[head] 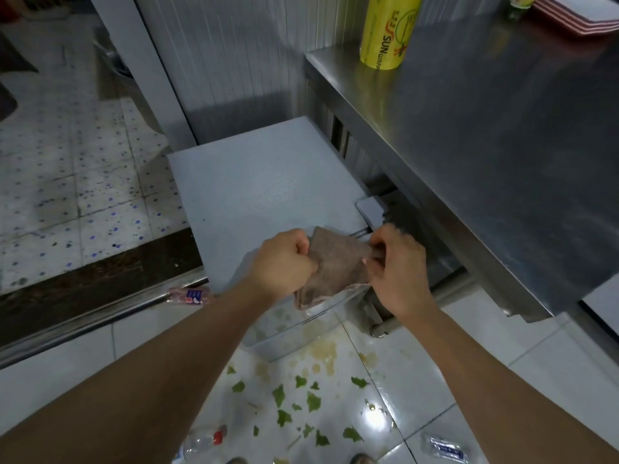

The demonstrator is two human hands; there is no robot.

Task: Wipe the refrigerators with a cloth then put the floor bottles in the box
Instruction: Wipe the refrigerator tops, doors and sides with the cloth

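Observation:
A brown cloth [335,266] is stretched between both hands above the near edge of a low grey-white refrigerator [261,192]. My left hand [283,262] grips the cloth's left side in a fist. My right hand [398,269] pinches its right edge. Three plastic bottles lie on the floor: one with a blue label [189,295] by the fridge's left corner, one with a red cap [204,440] near my left forearm, and a crushed one [443,447] at the lower right. No box is in view.
A stainless steel counter [485,128] stands to the right, holding a yellow roll of wrap [388,28] and stacked red-rimmed trays [576,15]. Green leaf scraps [301,403] and yellowish stains litter the white floor tiles. A metal threshold [100,313] runs at the left.

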